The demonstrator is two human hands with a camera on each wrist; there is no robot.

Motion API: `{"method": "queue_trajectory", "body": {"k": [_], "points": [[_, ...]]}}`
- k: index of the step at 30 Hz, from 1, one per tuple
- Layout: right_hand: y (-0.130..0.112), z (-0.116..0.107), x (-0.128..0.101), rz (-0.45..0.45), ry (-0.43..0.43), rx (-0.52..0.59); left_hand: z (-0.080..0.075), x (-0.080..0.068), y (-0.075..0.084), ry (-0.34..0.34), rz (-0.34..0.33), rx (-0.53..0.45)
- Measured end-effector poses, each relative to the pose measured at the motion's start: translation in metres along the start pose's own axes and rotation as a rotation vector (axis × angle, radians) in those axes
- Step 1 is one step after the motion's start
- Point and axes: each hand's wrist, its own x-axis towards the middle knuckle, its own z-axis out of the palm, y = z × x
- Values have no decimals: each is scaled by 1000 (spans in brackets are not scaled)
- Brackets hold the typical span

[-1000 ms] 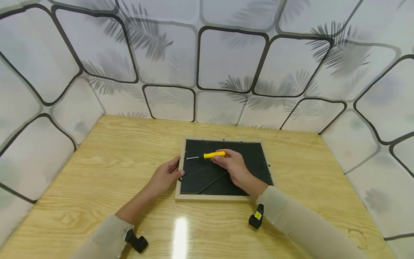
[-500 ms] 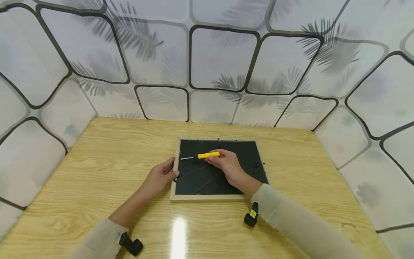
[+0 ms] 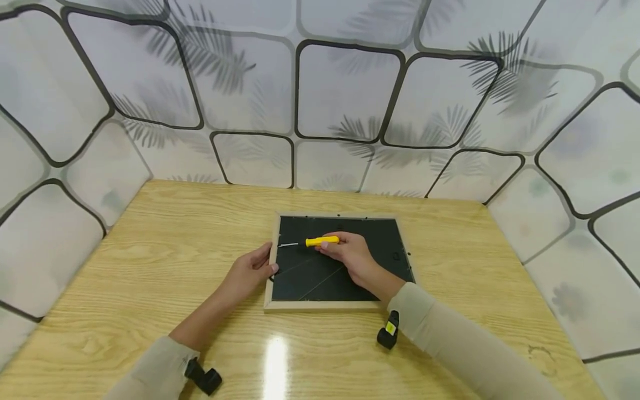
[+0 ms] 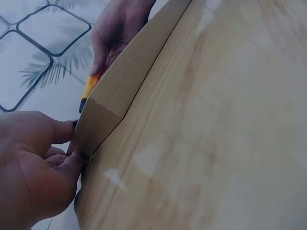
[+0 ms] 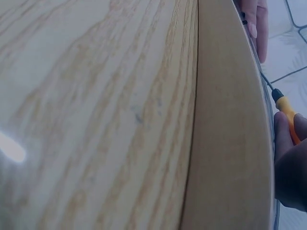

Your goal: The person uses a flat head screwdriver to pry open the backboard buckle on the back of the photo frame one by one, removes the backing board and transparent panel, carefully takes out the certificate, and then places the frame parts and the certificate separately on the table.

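A picture frame (image 3: 273, 280) with a light wooden border lies face down on the table, its black backing up. My left hand (image 3: 248, 273) grips the frame's left edge (image 4: 96, 125), thumb over the rim. My right hand (image 3: 350, 256) holds a small yellow-handled screwdriver (image 3: 320, 241) lying across the backing. Its metal tip (image 3: 286, 244) points left toward the frame's left rim. The right wrist view shows the orange-yellow handle (image 5: 287, 112) between my fingers beside the frame's wooden side (image 5: 225, 124).
The wooden table (image 3: 165, 244) is enclosed by white patterned panels (image 3: 345, 89) at the back and both sides. Small black wrist-camera mounts (image 3: 389, 332) sit at both forearms.
The head view shifted slightly. The screwdriver tip crept a little left toward the frame's left rim; both hands keep their holds.
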Motion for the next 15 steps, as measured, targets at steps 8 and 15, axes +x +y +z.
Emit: {"method": "queue_trajectory", "body": {"k": [8, 15], "points": [[-3, -1, 1, 5, -28, -11, 2, 2, 0, 1, -9, 8], [-8, -2, 5, -19, -54, 3, 1, 1, 0, -17, -13, 21]]}}
